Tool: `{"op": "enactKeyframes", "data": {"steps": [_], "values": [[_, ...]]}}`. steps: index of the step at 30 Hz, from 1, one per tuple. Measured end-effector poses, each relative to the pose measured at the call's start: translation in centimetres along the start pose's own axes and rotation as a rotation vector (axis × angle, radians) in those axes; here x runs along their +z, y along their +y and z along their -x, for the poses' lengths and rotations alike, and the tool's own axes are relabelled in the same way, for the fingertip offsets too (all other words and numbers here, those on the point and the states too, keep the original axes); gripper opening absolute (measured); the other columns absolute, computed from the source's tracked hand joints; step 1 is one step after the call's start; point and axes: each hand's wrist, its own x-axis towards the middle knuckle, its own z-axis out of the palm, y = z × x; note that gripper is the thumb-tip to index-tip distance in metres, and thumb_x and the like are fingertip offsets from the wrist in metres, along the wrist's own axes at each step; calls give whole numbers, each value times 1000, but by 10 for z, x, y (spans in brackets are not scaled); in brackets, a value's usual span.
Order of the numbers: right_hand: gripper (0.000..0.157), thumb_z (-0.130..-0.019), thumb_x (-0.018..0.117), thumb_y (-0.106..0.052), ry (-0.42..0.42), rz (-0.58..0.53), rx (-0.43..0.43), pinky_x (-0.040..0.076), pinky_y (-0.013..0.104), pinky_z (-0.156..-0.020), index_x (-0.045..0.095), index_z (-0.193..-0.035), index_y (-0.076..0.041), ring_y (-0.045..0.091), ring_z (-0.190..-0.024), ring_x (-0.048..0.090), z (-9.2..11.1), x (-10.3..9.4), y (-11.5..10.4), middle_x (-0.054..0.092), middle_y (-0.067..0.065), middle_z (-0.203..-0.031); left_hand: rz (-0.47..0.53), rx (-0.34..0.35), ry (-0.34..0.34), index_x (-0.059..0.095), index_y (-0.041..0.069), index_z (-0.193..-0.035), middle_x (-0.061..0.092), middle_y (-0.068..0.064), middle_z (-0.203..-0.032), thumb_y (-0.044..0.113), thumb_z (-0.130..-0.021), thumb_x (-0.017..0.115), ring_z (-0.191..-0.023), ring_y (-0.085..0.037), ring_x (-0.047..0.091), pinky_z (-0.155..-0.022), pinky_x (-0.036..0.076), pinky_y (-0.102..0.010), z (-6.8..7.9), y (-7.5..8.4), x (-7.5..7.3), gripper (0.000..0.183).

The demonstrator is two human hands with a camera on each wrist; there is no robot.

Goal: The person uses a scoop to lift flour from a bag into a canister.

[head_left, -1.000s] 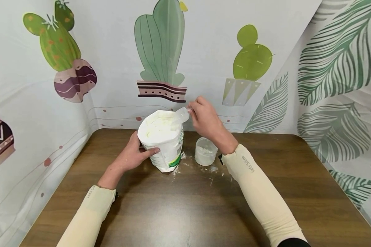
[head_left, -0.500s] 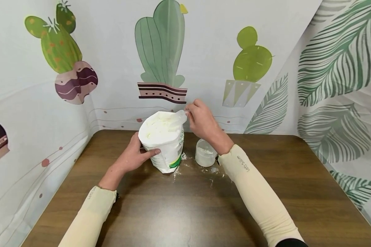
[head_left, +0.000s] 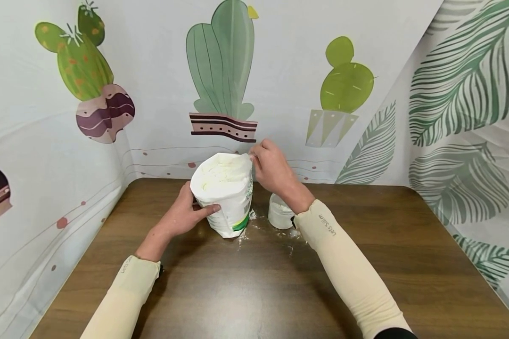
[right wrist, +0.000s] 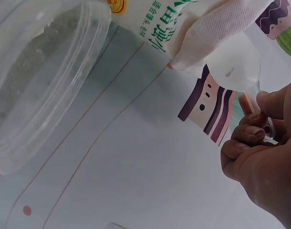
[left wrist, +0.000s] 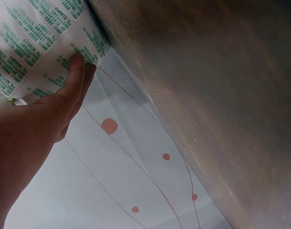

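An open white flour bag point(head_left: 226, 209) with green print stands on the table, its mouth tilted toward me and white flour point(head_left: 224, 176) filling it nearly to the rim. My left hand point(head_left: 185, 212) grips the bag from its left side, thumb across the front; in the left wrist view the fingers lie along its printed back. Over the bag's right rim, my right hand point(head_left: 273, 167) pinches the handle of a translucent plastic scoop point(right wrist: 235, 62). The scoop's bowl sits at the bag's mouth, mostly out of sight in the head view. Below my right wrist stands a clear plastic tub point(head_left: 279, 212) holding white powder.
Spilled flour point(head_left: 242, 238) dusts the brown wooden table point(head_left: 246, 282) around the bag and tub. A white cloth backdrop point(head_left: 288, 70) printed with cacti and leaves rises directly behind the table's far edge.
My right hand has moved left and slightly down, bringing the scoop lower into the bag's mouth. The right forearm now covers more of the tub. My left hand keeps its hold.
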Motion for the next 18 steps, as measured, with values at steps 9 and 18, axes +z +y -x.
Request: {"op": "enactKeyframes", "data": {"steps": [9, 18], "values": [[18, -105, 59, 0, 16, 4, -2, 55, 41, -86, 73, -112, 8, 34, -97, 61, 0, 9, -3, 62, 20, -103, -8, 17, 0, 45, 4, -154, 52, -16, -143, 13, -89, 88, -132, -27, 49, -104, 49, -46, 2, 20, -3, 78], [18, -106, 59, -1, -2, -3, 33, 55, 41, -84, 73, -112, 8, 32, -94, 60, -1, 17, -8, 60, 19, -101, 7, 6, 10, 42, -1, -154, 49, -22, -143, 8, -89, 87, -135, -36, 43, -110, 42, -59, 4, 31, -2, 79]]}}
